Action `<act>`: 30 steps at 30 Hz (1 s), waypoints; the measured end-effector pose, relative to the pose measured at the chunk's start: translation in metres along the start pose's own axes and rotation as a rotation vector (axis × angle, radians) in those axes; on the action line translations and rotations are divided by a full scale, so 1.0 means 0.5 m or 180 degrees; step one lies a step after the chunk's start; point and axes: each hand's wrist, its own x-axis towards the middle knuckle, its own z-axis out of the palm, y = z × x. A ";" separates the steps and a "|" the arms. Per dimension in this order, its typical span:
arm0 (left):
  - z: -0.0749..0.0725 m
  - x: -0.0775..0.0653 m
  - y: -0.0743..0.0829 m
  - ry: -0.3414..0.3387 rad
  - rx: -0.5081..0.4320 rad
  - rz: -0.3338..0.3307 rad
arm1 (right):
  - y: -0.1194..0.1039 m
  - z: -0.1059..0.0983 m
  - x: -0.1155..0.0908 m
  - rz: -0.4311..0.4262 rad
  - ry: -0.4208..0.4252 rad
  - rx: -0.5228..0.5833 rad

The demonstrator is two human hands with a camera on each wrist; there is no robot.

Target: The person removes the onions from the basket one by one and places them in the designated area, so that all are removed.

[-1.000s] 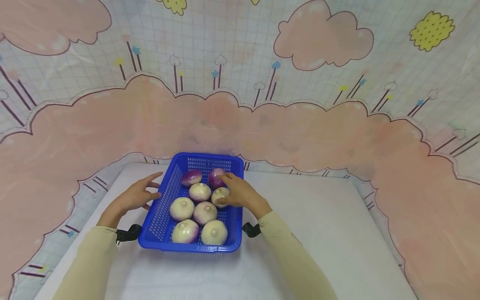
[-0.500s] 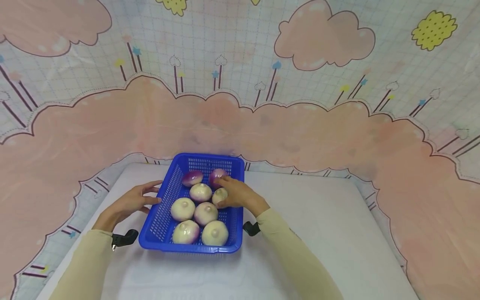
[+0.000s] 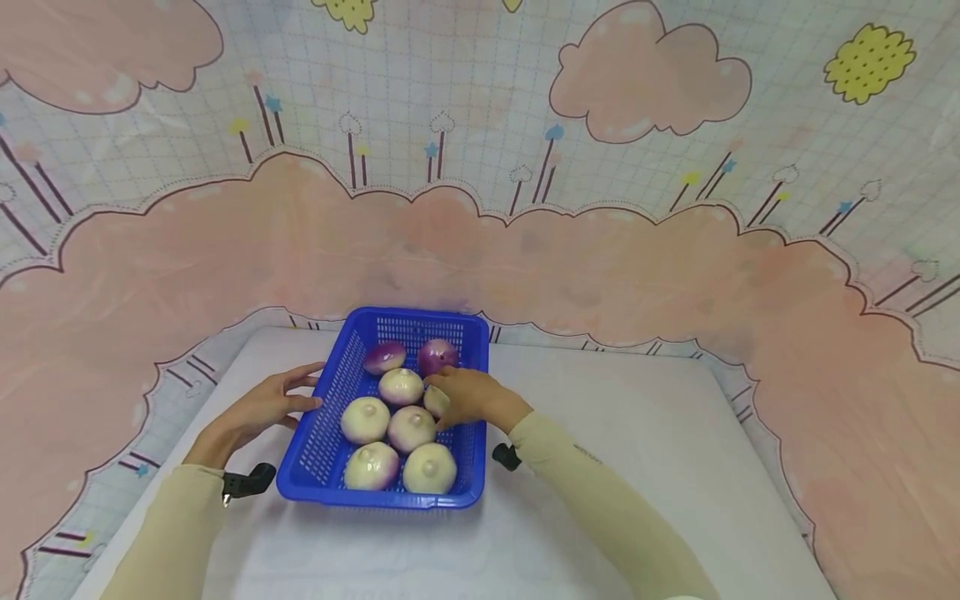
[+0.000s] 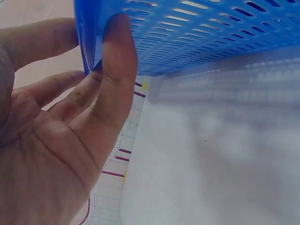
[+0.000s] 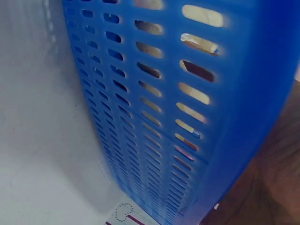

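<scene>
1 onion [image 3: 436, 402], in the blue basket [image 3: 375, 499], lies left of the right palm; right hand [image 3: 476, 396] nearer, fingers curled round it. Long axis hidden. Left hand [image 3: 262, 407]: fingers spread at basket's left side.

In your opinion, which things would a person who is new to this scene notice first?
Probably the bright blue basket on the white table, with its pale and purple onions. Next, the right hand, curled around a pale onion near the basket's right side, while the left hand is at the left rim. Behind everything, the large pink clouds on the patterned cloth also catch the eye.
</scene>
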 end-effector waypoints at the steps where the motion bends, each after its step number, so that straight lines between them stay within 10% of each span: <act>1: 0.000 0.000 -0.001 0.0006 0.0008 -0.0003 | -0.001 0.001 0.001 0.0000 0.0013 -0.0057; 30: 0.006 -0.002 0.001 0.0018 0.0074 -0.0006 | 0.007 0.016 0.017 -0.0049 0.0430 -0.0405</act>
